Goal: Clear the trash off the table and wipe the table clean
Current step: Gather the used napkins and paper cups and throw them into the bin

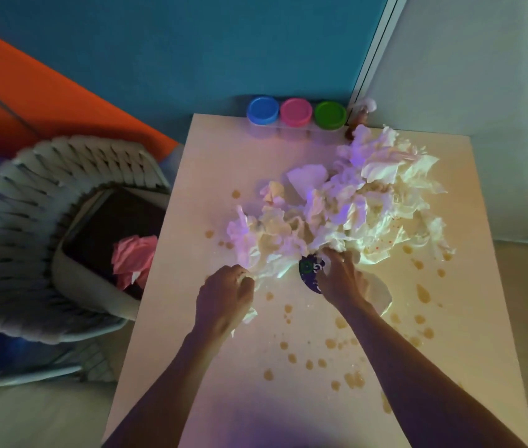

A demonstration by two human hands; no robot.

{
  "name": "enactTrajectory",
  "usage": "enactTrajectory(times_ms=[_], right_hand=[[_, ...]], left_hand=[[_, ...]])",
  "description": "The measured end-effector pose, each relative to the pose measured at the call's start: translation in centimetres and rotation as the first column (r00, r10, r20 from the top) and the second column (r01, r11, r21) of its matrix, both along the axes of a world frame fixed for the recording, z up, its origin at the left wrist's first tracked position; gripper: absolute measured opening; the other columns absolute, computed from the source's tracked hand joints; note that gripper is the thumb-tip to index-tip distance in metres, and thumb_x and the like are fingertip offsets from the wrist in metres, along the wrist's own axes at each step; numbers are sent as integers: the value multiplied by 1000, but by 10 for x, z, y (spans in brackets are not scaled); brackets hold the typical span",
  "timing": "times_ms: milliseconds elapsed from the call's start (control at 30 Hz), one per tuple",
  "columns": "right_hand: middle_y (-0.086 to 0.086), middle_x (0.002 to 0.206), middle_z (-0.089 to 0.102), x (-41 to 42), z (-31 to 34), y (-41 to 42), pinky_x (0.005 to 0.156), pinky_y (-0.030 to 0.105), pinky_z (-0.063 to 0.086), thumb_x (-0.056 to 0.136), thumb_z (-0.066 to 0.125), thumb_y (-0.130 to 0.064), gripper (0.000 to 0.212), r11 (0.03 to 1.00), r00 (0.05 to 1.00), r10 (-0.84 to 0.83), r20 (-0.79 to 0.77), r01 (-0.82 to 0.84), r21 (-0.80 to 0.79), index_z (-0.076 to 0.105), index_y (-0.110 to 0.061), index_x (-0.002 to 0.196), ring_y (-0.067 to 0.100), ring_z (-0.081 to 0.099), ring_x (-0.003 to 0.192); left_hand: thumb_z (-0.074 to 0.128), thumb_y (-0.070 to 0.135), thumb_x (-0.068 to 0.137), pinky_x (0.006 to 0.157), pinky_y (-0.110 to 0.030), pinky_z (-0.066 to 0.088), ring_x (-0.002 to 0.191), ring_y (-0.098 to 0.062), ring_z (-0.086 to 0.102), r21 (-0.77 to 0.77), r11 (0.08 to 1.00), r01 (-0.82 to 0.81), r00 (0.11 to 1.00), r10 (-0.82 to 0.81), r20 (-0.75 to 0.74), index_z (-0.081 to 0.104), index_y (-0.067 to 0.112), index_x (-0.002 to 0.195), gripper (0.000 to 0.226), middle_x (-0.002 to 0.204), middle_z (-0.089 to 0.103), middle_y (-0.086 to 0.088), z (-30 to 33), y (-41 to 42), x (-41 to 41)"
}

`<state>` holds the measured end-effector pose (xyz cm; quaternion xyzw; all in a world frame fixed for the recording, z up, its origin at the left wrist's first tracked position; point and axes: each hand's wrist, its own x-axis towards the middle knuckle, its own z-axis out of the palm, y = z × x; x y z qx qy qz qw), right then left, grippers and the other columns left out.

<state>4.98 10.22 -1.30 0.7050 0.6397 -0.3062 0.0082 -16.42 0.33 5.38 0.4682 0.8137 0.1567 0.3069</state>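
While brown spots dotted the pale rectangular worktop [172, 318], both hands, left [223, 294] and right [341, 278], gripped the heap of crumpled white paper tissues [337, 205].

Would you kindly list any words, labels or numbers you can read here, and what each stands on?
Dark purple wrapper under the right hand: white print, perhaps a "G"; blurred and partly covered, not readable.
Blue, pink and green lids: no text visible.

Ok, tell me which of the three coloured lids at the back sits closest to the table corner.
The green lid. It is the rightmost of the row, past the pink lid and blue lid.
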Motion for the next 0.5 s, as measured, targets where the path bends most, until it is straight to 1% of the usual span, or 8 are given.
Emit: enactTrajectory(times_ms=[33,100,167,200,267,367,433,500], right_hand=[[6,136,38,1,0,0,86,42,50,89,59,-26,45,1000,1000,3,25,-3,5,52,-33,133,39,61,101],[8,132,40,4,-1,-1,81,41,51,91,59,-30,40,1000,996,15,83,-16,17,53,-25,130,39,62,97],[8,132,42,9,-2,-5,76,40,50,92,59,-35,35,999,992,29,119,-32,23,55,-20,124,39,62,95],[7,131,44,10,-2,-8,74,39,49,92,59,-37,33,999,991,36,127,-39,24,57,-19,120,38,62,94],[5,128,48,12,-3,-12,73,39,46,92,59,-42,34,999,989,47,142,-48,6,58,-19,116,37,62,97],[5,125,49,13,0,-19,73,38,41,91,57,-42,36,994,979,104,174,-98,-46,58,-20,120,36,61,101],[5,122,51,14,4,-23,72,36,40,88,59,-36,36,990,973,133,189,-122,-70,58,-20,120,35,61,101],[5,117,55,13,6,-28,72,36,42,85,59,-35,36,990,974,136,184,-125,-71,59,-19,117,34,62,99]], left_hand=[[55,36,90,76,-32,49,83,-18,64,7,1000,-15,1000,15,-2,64,25,82,16,88,67,9,0,-1,-2],[60,49,89,71,-30,47,76,-12,60,14,1000,-26,999,26,-25,56,26,73,28,82,62,11,-1,-4,-4],[62,53,88,68,-30,46,73,-12,59,2,1000,-20,996,20,-82,53,25,70,35,80,59,11,-3,-7,-5],[62,50,88,67,-31,46,73,-15,59,-18,1000,-23,994,21,-111,52,23,70,34,81,58,9,-3,-8,-5],[60,37,87,62,-31,44,72,-22,57,-50,998,-31,989,23,-145,48,18,70,29,80,56,6,-7,-11,-6],[58,24,83,57,-30,37,69,-27,55,-64,998,-28,989,19,-144,41,15,69,23,77,52,3,-8,-16,-5],[57,21,82,58,-32,40,70,-28,56,-50,999,11,990,-18,-137,42,17,72,19,80,52,4,-5,-19,0],[57,18,85,66,-34,47,80,-26,61,-15,999,50,991,-52,-125,52,23,85,7,94,57,5,-3,-23,3]])
